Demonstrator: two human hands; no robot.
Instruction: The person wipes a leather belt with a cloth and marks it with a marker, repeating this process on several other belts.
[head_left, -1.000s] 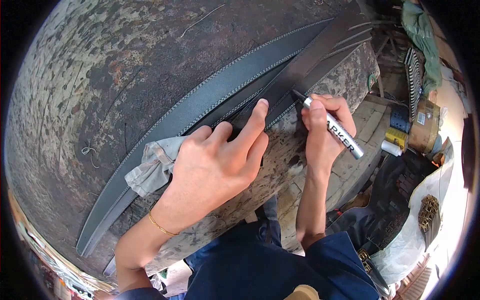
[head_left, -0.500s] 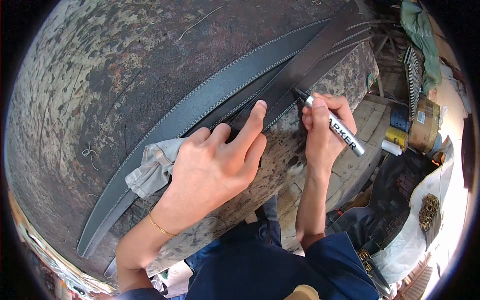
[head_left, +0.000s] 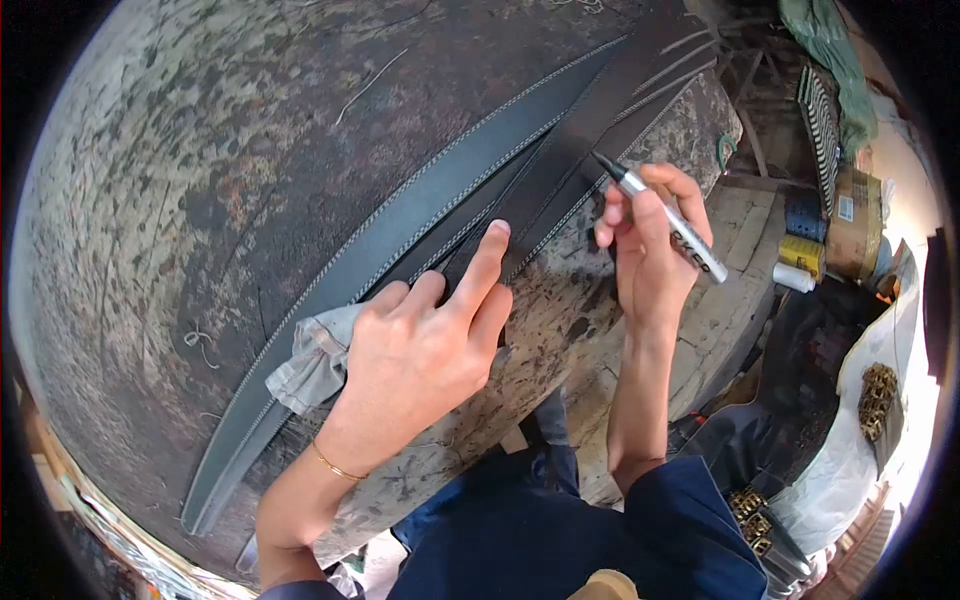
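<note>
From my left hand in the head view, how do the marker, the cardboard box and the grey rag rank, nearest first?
From your left hand:
1. Grey rag: right up against it, on its left side.
2. Marker: off to the right, in your right hand.
3. Cardboard box: farthest right, beyond the marker.

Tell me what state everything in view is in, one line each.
Marker: uncapped, gripped in the right hand
Left hand: resting on the straps, index finger extended
Grey stitched strap: laid out in a curve
Dark brown strap: lying across other straps
Cloth: crumpled, beside the left hand
Work surface: stained and blotched
Brass-coloured buckles: heaped together
Cardboard box: open or closed, cannot tell
</note>
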